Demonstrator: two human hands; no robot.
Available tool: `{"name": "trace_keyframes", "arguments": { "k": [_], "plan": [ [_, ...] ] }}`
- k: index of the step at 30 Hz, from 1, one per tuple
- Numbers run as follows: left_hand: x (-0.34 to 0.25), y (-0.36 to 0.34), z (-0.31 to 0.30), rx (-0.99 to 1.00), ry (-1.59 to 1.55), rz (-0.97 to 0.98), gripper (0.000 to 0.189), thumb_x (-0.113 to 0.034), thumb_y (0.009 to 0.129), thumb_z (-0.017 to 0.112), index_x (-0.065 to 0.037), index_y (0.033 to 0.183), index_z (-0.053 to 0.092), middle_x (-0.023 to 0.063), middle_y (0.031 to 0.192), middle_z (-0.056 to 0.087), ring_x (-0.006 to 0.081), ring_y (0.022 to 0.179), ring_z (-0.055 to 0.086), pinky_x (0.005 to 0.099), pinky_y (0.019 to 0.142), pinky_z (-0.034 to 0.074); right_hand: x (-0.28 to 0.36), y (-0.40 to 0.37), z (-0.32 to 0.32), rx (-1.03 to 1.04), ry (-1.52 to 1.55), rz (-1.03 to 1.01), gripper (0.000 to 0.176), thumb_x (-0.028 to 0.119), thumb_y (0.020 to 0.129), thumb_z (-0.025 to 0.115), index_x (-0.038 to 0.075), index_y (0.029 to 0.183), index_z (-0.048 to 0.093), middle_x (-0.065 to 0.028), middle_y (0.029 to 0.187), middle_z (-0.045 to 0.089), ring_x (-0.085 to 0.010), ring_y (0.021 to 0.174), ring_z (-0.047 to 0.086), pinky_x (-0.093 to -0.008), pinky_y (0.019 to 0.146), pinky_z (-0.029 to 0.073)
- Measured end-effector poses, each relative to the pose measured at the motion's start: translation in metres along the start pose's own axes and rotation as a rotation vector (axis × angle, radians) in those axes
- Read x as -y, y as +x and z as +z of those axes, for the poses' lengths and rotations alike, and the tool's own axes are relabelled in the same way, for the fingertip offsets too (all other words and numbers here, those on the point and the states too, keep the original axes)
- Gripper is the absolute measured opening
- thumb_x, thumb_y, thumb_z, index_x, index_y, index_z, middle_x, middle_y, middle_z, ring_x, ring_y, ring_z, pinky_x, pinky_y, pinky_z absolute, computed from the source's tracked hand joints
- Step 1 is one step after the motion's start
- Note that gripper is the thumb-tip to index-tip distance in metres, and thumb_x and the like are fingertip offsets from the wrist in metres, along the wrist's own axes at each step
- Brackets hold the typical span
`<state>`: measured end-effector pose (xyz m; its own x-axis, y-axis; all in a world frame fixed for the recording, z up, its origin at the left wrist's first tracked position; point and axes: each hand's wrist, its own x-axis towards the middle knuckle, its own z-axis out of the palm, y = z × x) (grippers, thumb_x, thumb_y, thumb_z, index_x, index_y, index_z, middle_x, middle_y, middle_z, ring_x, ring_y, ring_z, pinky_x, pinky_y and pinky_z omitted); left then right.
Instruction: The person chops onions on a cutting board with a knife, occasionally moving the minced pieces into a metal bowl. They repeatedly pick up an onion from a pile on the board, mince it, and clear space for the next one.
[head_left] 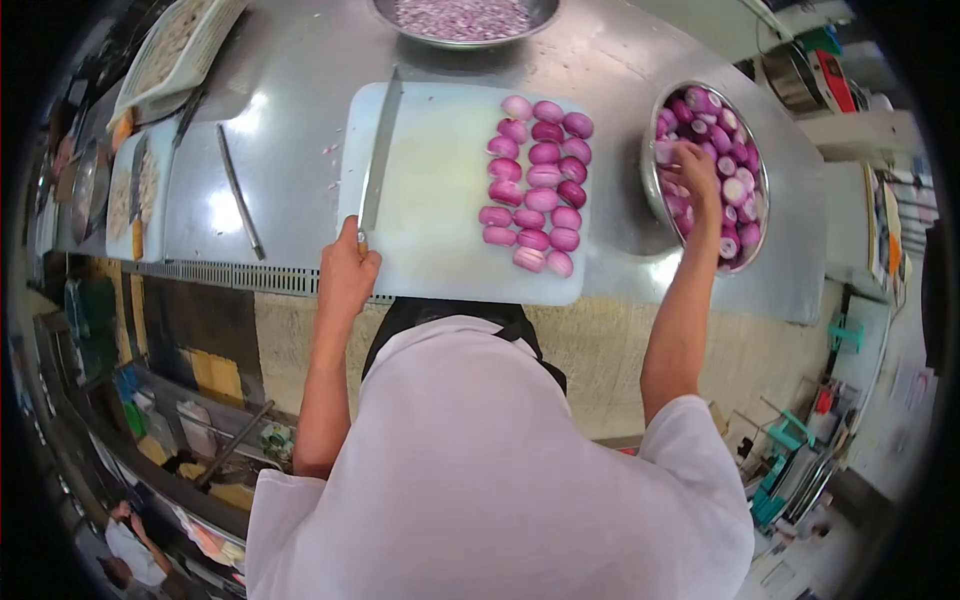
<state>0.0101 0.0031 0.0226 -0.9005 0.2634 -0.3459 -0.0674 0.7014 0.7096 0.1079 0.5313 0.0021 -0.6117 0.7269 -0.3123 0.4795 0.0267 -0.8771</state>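
My left hand (348, 268) is wrapped round the handle of a long kitchen knife (380, 150), its blade lying along the left side of a white cutting board (430, 200). Peeled red onions (544, 174), many looking halved, stand in rows on the board's right part. To the right, my right hand (692, 172) reaches into a metal bowl (655, 200) full of peeled red onions (735, 190). Its fingers are curled at a pale pink onion (666, 152) by the bowl's left side; the grip is partly blurred.
A metal bowl of chopped onion (462, 18) stands at the table's far edge. Leftward lie a metal rod (238, 190), another board (155, 200) with a knife, and a white basket (190, 50). Another person (135, 548) is at lower left.
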Motion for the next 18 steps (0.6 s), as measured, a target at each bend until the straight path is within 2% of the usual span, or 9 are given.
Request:
{"name": "trace_keyframes", "arguments": {
  "k": [1, 4, 7, 9, 11, 12, 13, 16, 18],
  "plan": [
    [-0.001, 0.0, 0.0, 0.003, 0.017, -0.002, 0.034, -0.005, 0.081, 0.056, 0.003, 0.113, 0.05, 0.0231, 0.065, 0.057, 0.0394, 0.059, 0.057, 0.0474, 0.06, 0.045, 0.009, -0.011, -0.006, 0.112, 0.108, -0.033, 0.031, 0.02, 0.093, 0.054, 0.001, 0.117, 0.061, -0.0107, 0.097, 0.068, -0.0201, 0.075, 0.068, -0.031, 0.065, 0.059],
    [-0.003, -0.001, 0.0, 0.01, 0.053, -0.006, 0.036, -0.005, 0.08, 0.056, 0.003, 0.115, 0.05, 0.0259, 0.067, 0.059, 0.0437, 0.064, 0.06, 0.049, 0.061, 0.045, 0.047, -0.05, 0.008, 0.143, 0.248, -0.107, 0.035, 0.019, 0.094, 0.052, 0.002, 0.123, 0.058, -0.0108, 0.103, 0.067, -0.0188, 0.081, 0.068, -0.0289, 0.071, 0.058],
    [-0.007, 0.0, 0.0, 0.015, 0.077, -0.002, 0.037, -0.005, 0.08, 0.056, 0.003, 0.115, 0.05, 0.0269, 0.068, 0.059, 0.0459, 0.067, 0.061, 0.0502, 0.062, 0.045, 0.067, -0.083, 0.054, 0.428, 0.569, -0.224, 0.041, 0.014, 0.094, 0.053, 0.003, 0.133, 0.054, -0.0111, 0.114, 0.066, -0.0182, 0.085, 0.068, -0.0278, 0.076, 0.057],
    [-0.01, 0.001, -0.001, 0.004, 0.087, -0.008, 0.036, -0.005, 0.08, 0.056, 0.002, 0.115, 0.049, 0.0271, 0.068, 0.059, 0.047, 0.068, 0.061, 0.0511, 0.063, 0.045, 0.064, -0.103, 0.104, 0.466, 0.28, -0.334, 0.04, 0.011, 0.096, 0.057, 0.004, 0.135, 0.054, -0.0077, 0.118, 0.065, -0.0156, 0.092, 0.067, -0.0268, 0.074, 0.057],
    [-0.014, 0.0, -0.002, 0.027, 0.089, 0.001, 0.034, -0.005, 0.079, 0.057, 0.002, 0.112, 0.048, 0.0273, 0.069, 0.06, 0.0487, 0.07, 0.06, 0.0529, 0.064, 0.045, 0.062, -0.129, 0.159, 0.653, 0.271, -0.23, 0.036, 0.003, 0.091, 0.062, 0.002, 0.127, 0.059, -0.0089, 0.109, 0.067, -0.0162, 0.083, 0.069, -0.0285, 0.072, 0.058],
    [-0.001, 0.003, 0.003, -0.026, 0.087, 0.098, 0.026, -0.004, 0.081, 0.054, 0.001, 0.107, 0.049, 0.0106, 0.056, 0.048, 0.0205, 0.043, 0.047, 0.0377, 0.043, 0.039, 0.057, -0.139, 0.187, 0.678, 0.161, -0.237, 0.037, 0.003, 0.09, 0.064, 0.001, 0.127, 0.06, -0.0093, 0.108, 0.066, -0.0166, 0.08, 0.07, -0.0286, 0.07, 0.058],
    [0.003, 0.005, 0.004, -0.036, 0.089, 0.093, 0.026, -0.004, 0.081, 0.054, 0.001, 0.107, 0.049, 0.0106, 0.056, 0.048, 0.0205, 0.043, 0.047, 0.0377, 0.043, 0.039, 0.047, -0.148, 0.214, 0.699, 0.049, -0.245, 0.038, 0.004, 0.09, 0.065, 0.001, 0.127, 0.06, -0.0098, 0.107, 0.065, -0.0169, 0.078, 0.071, -0.0286, 0.068, 0.058],
    [0.003, 0.004, 0.003, -0.093, 0.155, 0.162, 0.023, -0.004, 0.08, 0.056, 0.001, 0.101, 0.05, 0.0116, 0.056, 0.047, 0.0208, 0.045, 0.047, 0.0378, 0.046, 0.039, 0.017, -0.166, 0.271, 0.65, 0.046, -0.283, 0.039, 0.007, 0.089, 0.067, 0.0, 0.126, 0.06, -0.0158, 0.106, 0.063, -0.0252, 0.084, 0.071, -0.0334, 0.073, 0.057],
    [-0.006, -0.002, -0.007, -0.011, 0.003, 0.072, 0.019, -0.005, 0.079, 0.058, 0.002, 0.095, 0.05, 0.013, 0.055, 0.046, 0.0231, 0.046, 0.047, 0.0389, 0.049, 0.039, 0.01, -0.17, 0.284, 0.399, -0.439, -0.603, 0.042, 0.01, 0.087, 0.069, -0.001, 0.127, 0.06, -0.0227, 0.108, 0.06, -0.0358, 0.094, 0.066, -0.0386, 0.081, 0.053]
  ]
}}
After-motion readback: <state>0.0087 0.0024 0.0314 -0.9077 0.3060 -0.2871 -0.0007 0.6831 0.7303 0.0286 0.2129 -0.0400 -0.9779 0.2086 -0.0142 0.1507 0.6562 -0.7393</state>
